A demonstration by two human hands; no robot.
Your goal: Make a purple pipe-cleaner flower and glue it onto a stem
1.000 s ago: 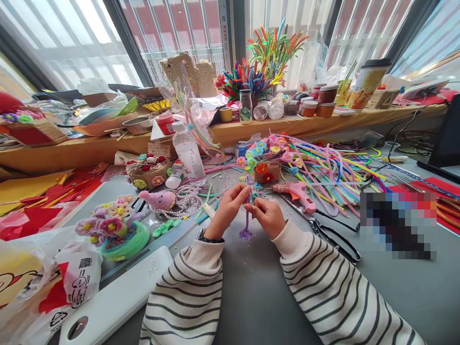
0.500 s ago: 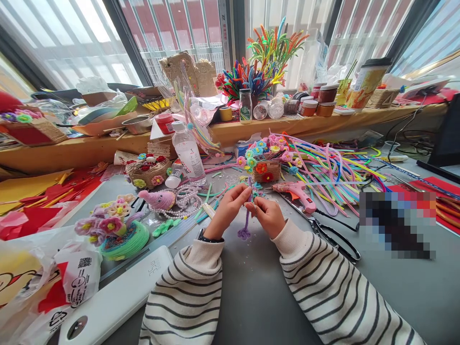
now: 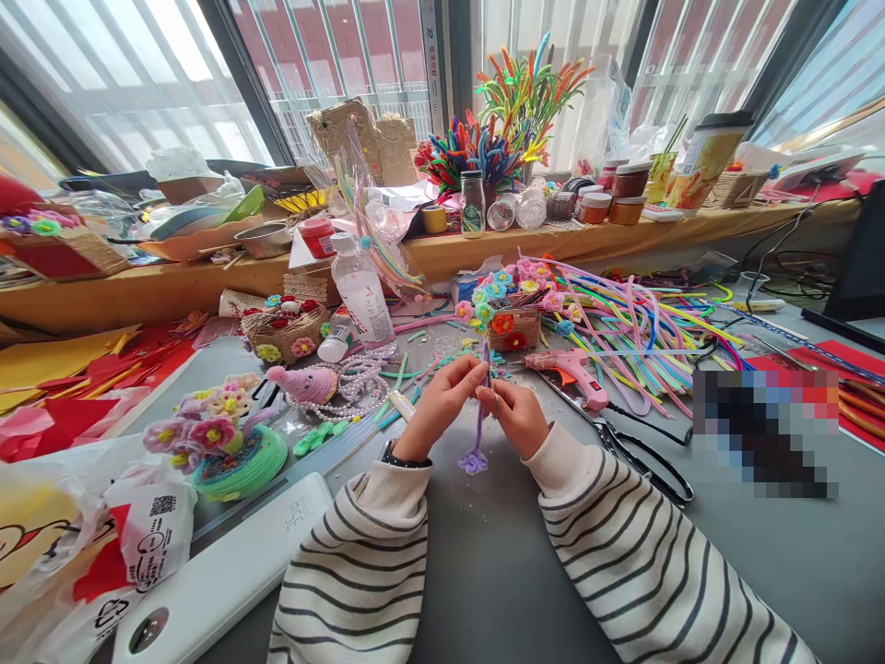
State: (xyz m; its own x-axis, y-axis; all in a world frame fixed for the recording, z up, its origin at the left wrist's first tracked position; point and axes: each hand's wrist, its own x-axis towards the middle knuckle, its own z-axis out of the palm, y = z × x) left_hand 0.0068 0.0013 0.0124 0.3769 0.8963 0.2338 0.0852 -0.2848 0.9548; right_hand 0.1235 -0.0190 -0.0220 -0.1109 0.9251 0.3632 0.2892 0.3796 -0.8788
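Between thumb and fingers, my left hand [image 3: 446,401] pinches a purple pipe cleaner [image 3: 479,426]. Its lower end hangs over the grey table and is curled into a small flower shape [image 3: 474,461]; the upper tip sticks up above my fingers. Close beside it, my right hand [image 3: 518,415] is closed on what looks like small scissors [image 3: 496,404], with a metal loop at the fingers and a thin dark blade along the pipe cleaner. My fingers hide much of the scissors. Both hands are nearly touching.
A pink glue gun [image 3: 577,373] and large black-handled scissors [image 3: 643,461] lie to the right. Loose pipe cleaners [image 3: 636,323] spread behind them. Left are a green flower pot [image 3: 239,461], a pink knitted figure [image 3: 304,383], a bottle [image 3: 363,295] and a white power bank [image 3: 228,572].
The purple pipe cleaner has shifted slightly right, and its flower end has turned to face up more. My right hand's grip has changed a little, showing the metal loop more clearly.
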